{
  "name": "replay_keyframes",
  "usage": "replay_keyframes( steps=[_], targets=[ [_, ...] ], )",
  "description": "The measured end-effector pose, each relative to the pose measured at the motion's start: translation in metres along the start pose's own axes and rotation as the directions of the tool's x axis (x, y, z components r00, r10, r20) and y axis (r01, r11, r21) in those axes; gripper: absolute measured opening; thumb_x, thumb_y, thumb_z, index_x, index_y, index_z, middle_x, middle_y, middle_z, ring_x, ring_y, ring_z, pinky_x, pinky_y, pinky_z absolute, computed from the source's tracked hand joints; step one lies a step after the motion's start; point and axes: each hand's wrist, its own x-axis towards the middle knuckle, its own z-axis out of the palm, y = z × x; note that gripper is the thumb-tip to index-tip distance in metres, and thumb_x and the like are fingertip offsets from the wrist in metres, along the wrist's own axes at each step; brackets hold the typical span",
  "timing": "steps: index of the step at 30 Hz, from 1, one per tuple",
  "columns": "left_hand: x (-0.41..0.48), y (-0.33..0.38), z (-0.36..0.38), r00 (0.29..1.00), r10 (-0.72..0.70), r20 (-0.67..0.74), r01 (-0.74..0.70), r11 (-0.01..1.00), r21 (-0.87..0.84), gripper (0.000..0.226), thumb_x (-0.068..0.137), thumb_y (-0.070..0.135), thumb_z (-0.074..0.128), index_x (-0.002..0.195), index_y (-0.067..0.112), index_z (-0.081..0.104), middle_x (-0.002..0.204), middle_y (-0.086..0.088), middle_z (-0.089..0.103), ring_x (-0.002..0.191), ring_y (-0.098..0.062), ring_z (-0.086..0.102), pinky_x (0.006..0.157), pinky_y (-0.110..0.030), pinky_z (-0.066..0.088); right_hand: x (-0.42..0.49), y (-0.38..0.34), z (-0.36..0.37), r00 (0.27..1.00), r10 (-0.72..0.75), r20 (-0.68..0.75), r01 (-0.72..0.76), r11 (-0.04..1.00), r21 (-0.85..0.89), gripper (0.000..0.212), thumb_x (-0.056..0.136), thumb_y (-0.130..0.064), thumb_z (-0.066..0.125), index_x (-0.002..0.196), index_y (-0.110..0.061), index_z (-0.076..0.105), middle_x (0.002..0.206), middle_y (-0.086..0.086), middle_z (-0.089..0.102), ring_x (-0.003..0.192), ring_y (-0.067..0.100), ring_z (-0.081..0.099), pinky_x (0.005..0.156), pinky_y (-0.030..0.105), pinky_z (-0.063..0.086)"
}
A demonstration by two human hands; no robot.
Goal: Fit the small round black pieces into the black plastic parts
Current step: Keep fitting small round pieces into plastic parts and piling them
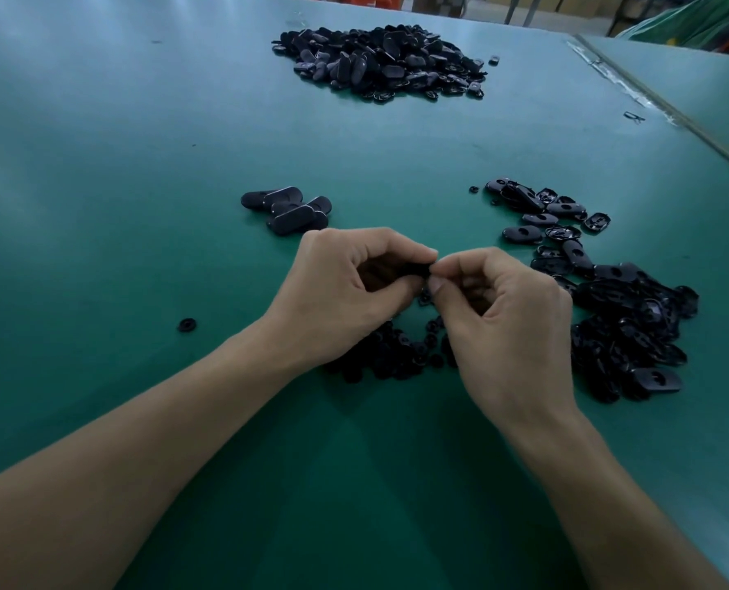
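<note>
Black plastic parts (pixel 380 61) in three groups

- Small round black pieces (pixel 397 355): low near heap; one stray piece (pixel 187 324) apart at left.
- Black plastic parts (pixel 626 325): oval, holed, heaped at right; small cluster (pixel 288 210) at centre; big pile (pixel 380 61) far.

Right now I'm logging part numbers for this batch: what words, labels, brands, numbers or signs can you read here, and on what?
None readable.
The far pile, right pile and small group of black plastic parts: no legible marking; any moulded marks are too small to tell.
The black piece pinched between left hand and right hand: mostly hidden.
The green table: no print visible.
</note>
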Motion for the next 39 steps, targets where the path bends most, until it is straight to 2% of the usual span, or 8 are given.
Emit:
replay_keyframes(
  steps=[2, 6, 12, 17, 24, 30, 34, 39],
  targets=[
    [0.000, -0.001, 0.000, 1.000, 0.012, -0.008, -0.012, 0.999, 0.030, 0.026, 0.082, -0.001, 0.074, 0.098, 0.019, 0.076, 0.087, 0.002, 0.078, 0.080, -0.021, 0.075, 0.075, -0.027, 0.060, 0.000, 0.000, 0.000, 1.000, 0.012, 0.000, -0.012, 1.000, 0.011, 0.019, 0.086, -0.006, 0.073, 0.088, -0.024, 0.073, 0.074, -0.023, 0.067, 0.070, -0.005, 0.065, 0.067, 0.008, 0.049],
    [0.002, -0.002, 0.000, 0.999, -0.017, -0.027, 0.016, 1.000, -0.020, 0.020, 0.082, 0.006, 0.074, 0.094, 0.021, 0.075, 0.088, -0.001, 0.078, 0.082, -0.021, 0.076, 0.078, -0.032, 0.061, -0.003, -0.001, 0.001, 1.000, -0.012, -0.014, 0.012, 1.000, -0.012, 0.017, 0.088, -0.007, 0.071, 0.098, -0.019, 0.077, 0.083, -0.016, 0.072, 0.077, -0.002, 0.067, 0.074, 0.011, 0.052],
    [0.004, -0.002, -0.002, 0.998, -0.056, -0.038, 0.053, 0.995, -0.087, 0.022, 0.084, -0.001, 0.076, 0.093, 0.018, 0.073, 0.085, -0.001, 0.078, 0.076, -0.011, 0.074, 0.075, -0.023, 0.058, -0.003, 0.000, 0.002, 1.000, -0.024, -0.005, 0.024, 1.000, 0.015, 0.021, 0.089, -0.006, 0.071, 0.106, -0.017, 0.077, 0.095, -0.008, 0.075, 0.088, 0.000, 0.069, 0.083, 0.015, 0.053],
    [0.005, 0.001, -0.003, 0.995, -0.077, -0.059, 0.070, 0.991, -0.114, 0.026, 0.083, -0.006, 0.075, 0.089, 0.019, 0.072, 0.077, 0.003, 0.076, 0.071, -0.009, 0.072, 0.072, -0.024, 0.060, -0.004, -0.001, 0.003, 0.997, -0.068, 0.021, 0.068, 0.998, -0.014, 0.023, 0.088, -0.004, 0.071, 0.109, -0.013, 0.076, 0.098, -0.005, 0.072, 0.091, 0.000, 0.065, 0.082, 0.005, 0.045],
    [0.004, 0.003, -0.004, 0.995, -0.100, -0.022, 0.095, 0.981, -0.170, 0.025, 0.083, -0.011, 0.072, 0.086, 0.014, 0.070, 0.069, 0.005, 0.073, 0.062, -0.006, 0.068, 0.063, -0.019, 0.056, -0.001, 0.006, -0.002, 1.000, -0.030, 0.008, 0.029, 0.999, 0.025, 0.027, 0.088, -0.014, 0.074, 0.110, -0.028, 0.073, 0.093, -0.010, 0.063, 0.083, 0.002, 0.062, 0.072, 0.008, 0.044],
    [0.003, 0.003, -0.005, 0.994, -0.102, 0.029, 0.105, 0.971, -0.213, 0.020, 0.084, -0.008, 0.072, 0.090, 0.011, 0.070, 0.071, 0.001, 0.074, 0.063, -0.009, 0.069, 0.062, -0.019, 0.054, 0.005, 0.008, -0.008, 0.995, 0.020, 0.093, -0.038, 0.979, 0.199, 0.027, 0.087, -0.011, 0.074, 0.103, -0.032, 0.071, 0.089, -0.016, 0.074, 0.086, 0.002, 0.070, 0.079, 0.015, 0.053],
    [0.004, 0.002, -0.006, 0.993, -0.112, 0.029, 0.115, 0.968, -0.222, 0.019, 0.085, -0.007, 0.072, 0.090, 0.011, 0.069, 0.068, 0.001, 0.073, 0.061, -0.010, 0.069, 0.061, -0.023, 0.057, 0.003, 0.010, -0.008, 0.997, -0.075, 0.015, 0.075, 0.996, 0.038, 0.024, 0.084, -0.016, 0.078, 0.103, -0.030, 0.073, 0.093, -0.011, 0.063, 0.082, 0.009, 0.064, 0.068, 0.016, 0.049],
    [0.005, 0.001, -0.006, 0.989, -0.140, 0.041, 0.146, 0.957, -0.251, 0.016, 0.086, -0.006, 0.071, 0.089, 0.010, 0.069, 0.069, -0.003, 0.074, 0.062, -0.013, 0.070, 0.061, -0.025, 0.059, 0.002, 0.008, -0.005, 0.962, -0.266, -0.059, 0.256, 0.957, -0.135, 0.012, 0.085, -0.011, 0.077, 0.098, -0.012, 0.078, 0.085, 0.001, 0.061, 0.075, 0.003, 0.054, 0.072, 0.006, 0.039]
  ],
)
